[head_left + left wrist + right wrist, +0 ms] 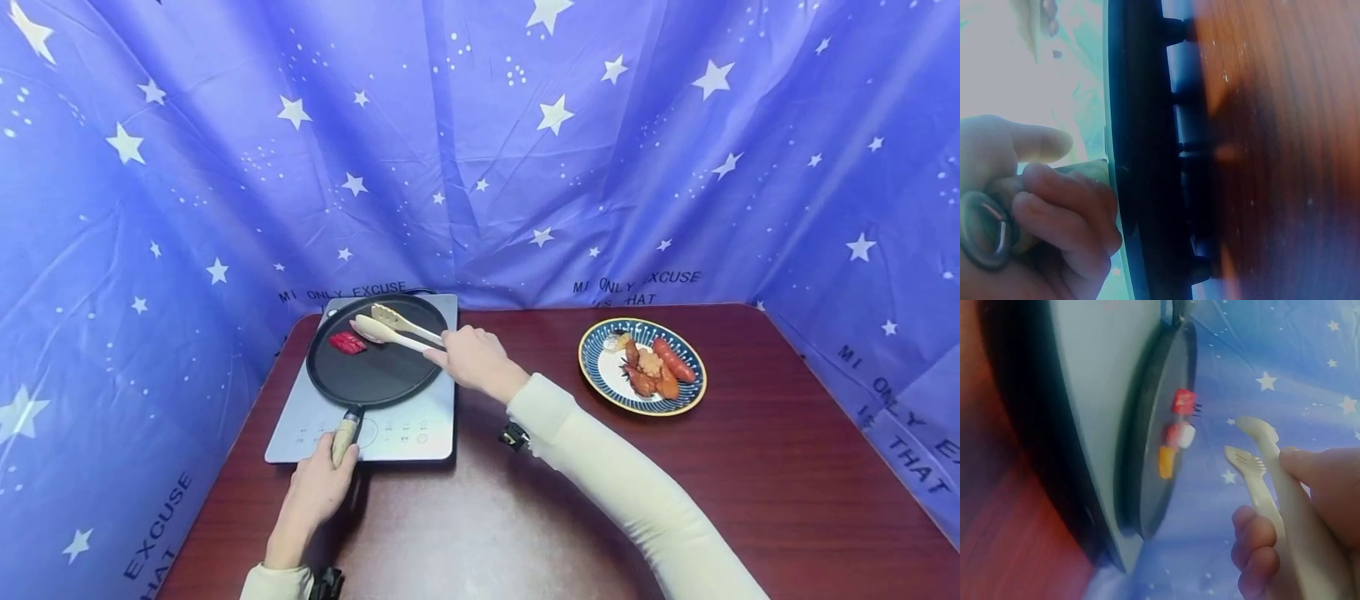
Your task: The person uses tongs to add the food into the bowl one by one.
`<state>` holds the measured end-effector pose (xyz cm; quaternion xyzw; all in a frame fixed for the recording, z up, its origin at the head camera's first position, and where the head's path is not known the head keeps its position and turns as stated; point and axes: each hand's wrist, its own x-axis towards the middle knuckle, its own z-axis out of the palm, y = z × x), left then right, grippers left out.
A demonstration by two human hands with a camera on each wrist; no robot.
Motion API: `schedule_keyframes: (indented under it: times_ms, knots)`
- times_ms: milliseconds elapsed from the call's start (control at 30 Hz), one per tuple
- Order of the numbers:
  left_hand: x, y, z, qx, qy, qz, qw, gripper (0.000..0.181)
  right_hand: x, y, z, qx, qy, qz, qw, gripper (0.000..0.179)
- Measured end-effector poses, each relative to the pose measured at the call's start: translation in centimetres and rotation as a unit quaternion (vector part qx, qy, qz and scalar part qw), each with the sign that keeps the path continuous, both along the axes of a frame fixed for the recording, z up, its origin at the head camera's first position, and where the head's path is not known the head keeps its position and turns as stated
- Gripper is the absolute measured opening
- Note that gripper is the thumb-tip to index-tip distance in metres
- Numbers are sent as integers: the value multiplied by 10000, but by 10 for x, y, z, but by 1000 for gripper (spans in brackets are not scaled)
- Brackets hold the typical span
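Observation:
My left hand (318, 485) grips the light handle (345, 437) of a flat black frying pan (375, 377). Its fingers (1072, 215) curl round the handle, and a metal ring (986, 230) shows at the handle's end in the left wrist view. Over the pan, my right hand (478, 358) holds cream-coloured tongs (386, 332), whose two tips stand apart. A red piece of food (348, 342) lies on the pan's left side. In the right wrist view, a white piece (1185, 435) and an orange piece (1165, 462) also show on the pan.
Beneath the pan is a silver induction cooktop (307, 417) on a dark red wooden table (780, 467). To the right stands a blue-patterned plate (592, 354) with a sausage (673, 360) and other foods. A blue star-printed curtain (495, 150) surrounds the table.

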<state>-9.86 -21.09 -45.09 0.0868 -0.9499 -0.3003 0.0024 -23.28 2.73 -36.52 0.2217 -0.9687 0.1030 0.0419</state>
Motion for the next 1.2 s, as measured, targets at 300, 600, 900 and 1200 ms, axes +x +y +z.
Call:
schedule_keyframes:
  times_ms: [300,600,900,1200]
  knots:
    - [-1,-1,4,44,-12,25,10000,45,12,50,6,-50,146,-104,9998,43]
    - [-1,-3,4,49,-35,-11,10000,46,23,107,0,-144,345,-205,9991,38]
    - [0,0,2,97,-70,-10,9999,43,36,154,-5,-425,470,-287,9976,33]
    - [-1,-1,-1,78,-56,-1,10000,41,43,193,-5,-157,574,-585,9965,36]
